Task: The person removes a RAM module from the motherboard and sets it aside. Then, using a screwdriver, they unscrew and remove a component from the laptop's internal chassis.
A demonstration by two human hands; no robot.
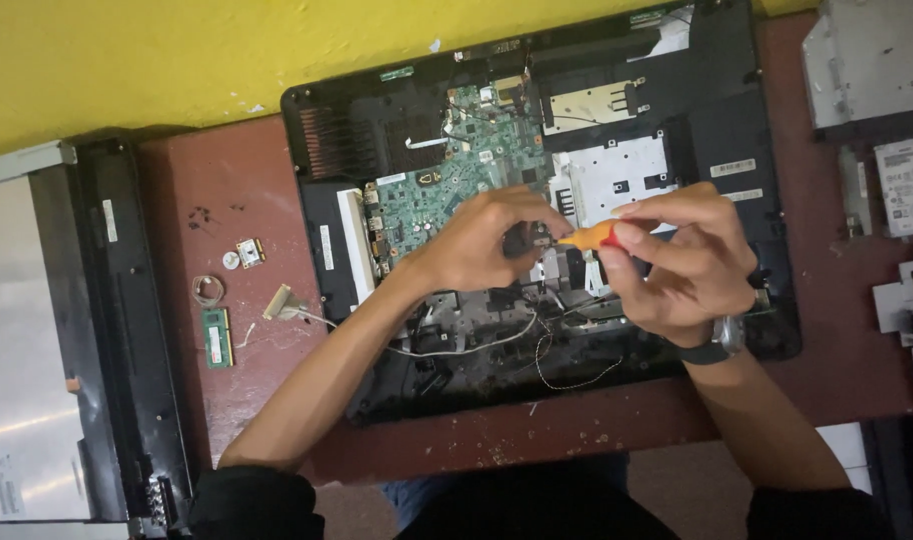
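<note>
An opened black laptop base [737,110] lies on the reddish-brown table, its green circuit board [447,180] exposed. My right hand [682,265] is closed around an orange-handled screwdriver [589,237], pointing left over the middle of the base. My left hand [482,240] pinches at the screwdriver's tip end, just right of the circuit board. What the left fingertips hold is hidden. Loose thin wires [567,375] trail across the base's near edge.
A green memory stick [216,338], a coin cell [231,260], a small card [251,251] and a ribbon connector [280,302] lie on the table [247,190] at left. A laptop lid panel [67,330] sits far left. Drive parts [877,60] lie at right.
</note>
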